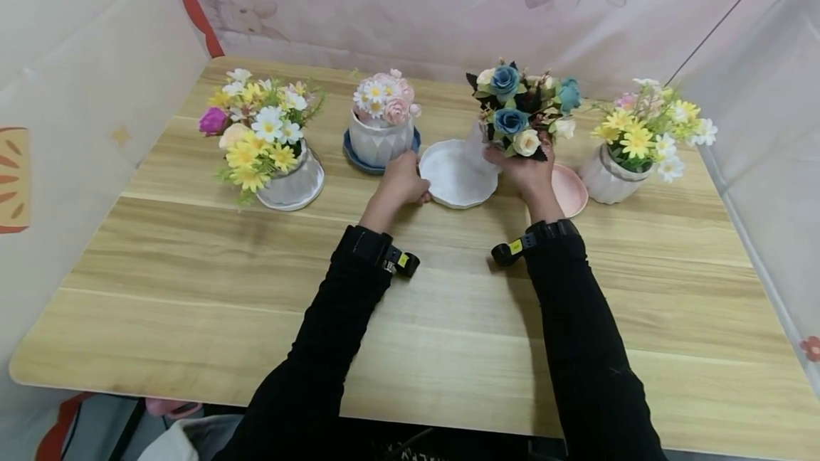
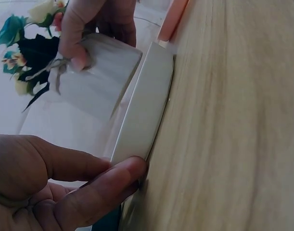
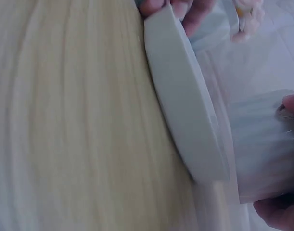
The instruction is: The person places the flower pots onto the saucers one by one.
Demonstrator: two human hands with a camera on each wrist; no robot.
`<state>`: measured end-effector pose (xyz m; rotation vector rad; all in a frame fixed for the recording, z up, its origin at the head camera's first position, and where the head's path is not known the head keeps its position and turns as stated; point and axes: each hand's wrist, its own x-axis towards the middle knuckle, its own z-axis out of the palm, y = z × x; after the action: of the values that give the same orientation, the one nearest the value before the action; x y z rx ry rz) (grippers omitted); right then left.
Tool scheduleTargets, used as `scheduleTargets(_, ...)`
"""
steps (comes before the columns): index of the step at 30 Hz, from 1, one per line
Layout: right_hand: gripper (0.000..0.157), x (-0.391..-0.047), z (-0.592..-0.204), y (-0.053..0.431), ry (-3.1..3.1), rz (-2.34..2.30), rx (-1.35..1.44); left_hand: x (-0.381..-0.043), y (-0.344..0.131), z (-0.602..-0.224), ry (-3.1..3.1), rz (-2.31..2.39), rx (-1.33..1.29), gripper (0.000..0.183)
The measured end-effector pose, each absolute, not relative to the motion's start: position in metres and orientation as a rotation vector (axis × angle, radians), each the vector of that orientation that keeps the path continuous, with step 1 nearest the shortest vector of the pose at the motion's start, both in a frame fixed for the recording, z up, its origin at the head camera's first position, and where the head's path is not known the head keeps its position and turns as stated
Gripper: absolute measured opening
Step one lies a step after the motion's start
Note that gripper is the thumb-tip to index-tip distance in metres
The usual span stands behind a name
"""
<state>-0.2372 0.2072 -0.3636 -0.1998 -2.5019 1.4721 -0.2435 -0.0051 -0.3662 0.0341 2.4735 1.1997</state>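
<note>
- Table (image 1: 448, 347), pale wood grain, against a pink printed backdrop (image 1: 384, 13).
- White saucer (image 1: 456, 171), one, flat on the table; landmark for this entry.
- Left hand (image 1: 402, 182), at the white saucer's left edge; grip pinching its rim.
- Right hand (image 1: 528, 169), beside the white saucer's right edge; grip closed around the blue-rose pot (image 2: 98, 84), held just above the white saucer.
- Pink saucer (image 1: 570, 191), right of the white saucer; daisy pot (image 1: 381, 141) on a blue saucer (image 1: 356, 160), to its left.
- Step in hand, as judged: bringing the blue-rose pot onto the white saucer; next move would call for a level, centred lowering.
</note>
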Motion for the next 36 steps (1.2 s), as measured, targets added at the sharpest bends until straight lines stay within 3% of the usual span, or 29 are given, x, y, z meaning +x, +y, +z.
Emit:
scheduleTargets(6, 0.081, -0.237, -0.363, 0.195, -2.587, 1.436, -0.066, -0.244, -0.005, -0.367, 2.468, 1.194, 0.042, 0.043)
scheduleTargets(17, 0.086, -0.232, -0.368, 0.182, -2.610, 1.368, 0.038, -0.245, -0.007, -0.368, 2.476, 1.204, 0.070, 0.033)
scheduleTargets(28, 0.074, -0.229, -0.371, 0.177, -2.708, 1.282, 0.200, -0.245, -0.011, -0.370, 2.592, 1.060, 0.140, 0.050)
scheduleTargets(36, 0.069, -0.226, -0.372, 0.178, -2.712, 1.253, 0.329, -0.245, -0.010, -0.371, 2.605, 1.045, 0.143, 0.050)
